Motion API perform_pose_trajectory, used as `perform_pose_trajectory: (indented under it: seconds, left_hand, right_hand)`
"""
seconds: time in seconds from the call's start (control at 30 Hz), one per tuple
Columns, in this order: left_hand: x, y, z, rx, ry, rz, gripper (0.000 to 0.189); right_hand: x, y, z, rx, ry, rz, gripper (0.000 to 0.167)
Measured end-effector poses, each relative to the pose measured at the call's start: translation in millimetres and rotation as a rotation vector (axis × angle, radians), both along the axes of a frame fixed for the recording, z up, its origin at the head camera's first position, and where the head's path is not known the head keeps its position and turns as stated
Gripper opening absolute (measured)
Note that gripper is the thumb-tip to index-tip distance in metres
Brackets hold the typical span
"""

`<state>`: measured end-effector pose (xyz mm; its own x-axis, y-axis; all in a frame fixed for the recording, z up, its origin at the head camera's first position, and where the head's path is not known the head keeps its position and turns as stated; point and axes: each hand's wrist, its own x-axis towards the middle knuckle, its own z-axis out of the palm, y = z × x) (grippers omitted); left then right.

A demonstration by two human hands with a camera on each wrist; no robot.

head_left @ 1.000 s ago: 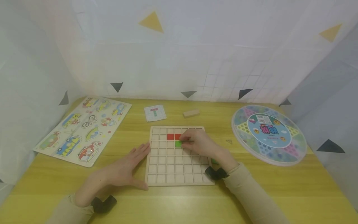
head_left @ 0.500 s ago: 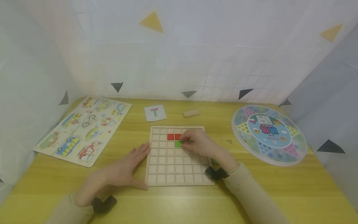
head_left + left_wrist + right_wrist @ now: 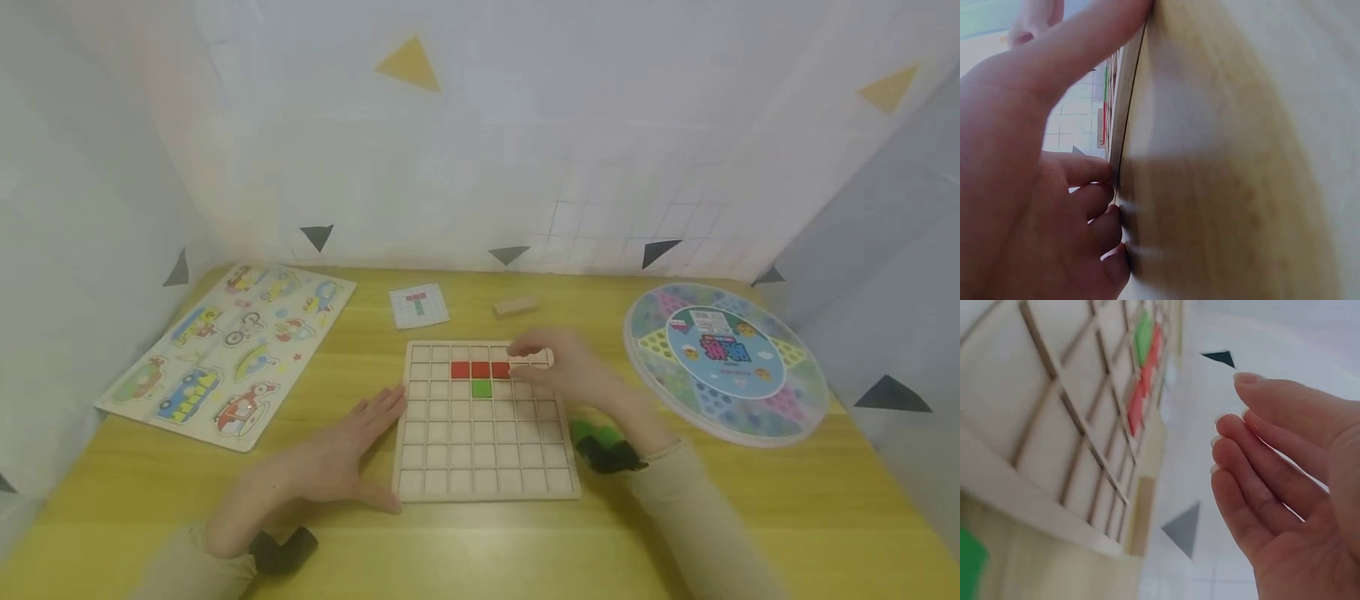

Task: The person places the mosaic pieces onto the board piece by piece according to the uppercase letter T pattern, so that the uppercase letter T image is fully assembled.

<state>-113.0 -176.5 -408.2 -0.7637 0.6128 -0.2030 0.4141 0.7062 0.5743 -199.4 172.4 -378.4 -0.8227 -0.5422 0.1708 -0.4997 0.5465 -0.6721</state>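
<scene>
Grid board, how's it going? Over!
Left hand at grid board, left edge; right hand empty. Aboard: three red tiles, one green tile. In the way: right hand, partly hiding upper right.

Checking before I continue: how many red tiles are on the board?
3, side by side in the board's second row from the top: left tile, middle tile, right tile. The right hand partly covers it in the head view; the right wrist view shows no more red.
</scene>
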Motion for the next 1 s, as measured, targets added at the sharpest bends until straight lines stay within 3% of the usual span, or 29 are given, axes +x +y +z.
perform_pose_trajectory:
  seconds: [0.2, 0.5, 0.77, 1.0]
  left_hand:
    - [1.2, 0.7, 0.5, 0.004, -0.004, 0.003, 0.127]
    - [0.7, 0.6, -0.4, 0.002, 0.002, 0.000, 0.127]
    - [0.6, 1.5, 0.6, -0.005, 0.005, -0.005, 0.127]
    - [-0.1, 1.6, 0.0, -0.003, 0.009, -0.007, 0.127]
  right_hand:
    - [3.7, 23, 6.0, 0.022, 0.091, -0.018, 0.023]
    - [20.6, 62, 6.9, 0.102, 0.109, -0.034, 0.025]
    - [32.1, 96, -3.7, 0.125, 0.118, -0.051, 0.023]
    - [33.8, 109, -14.3, 0.160, 0.129, -0.022, 0.029]
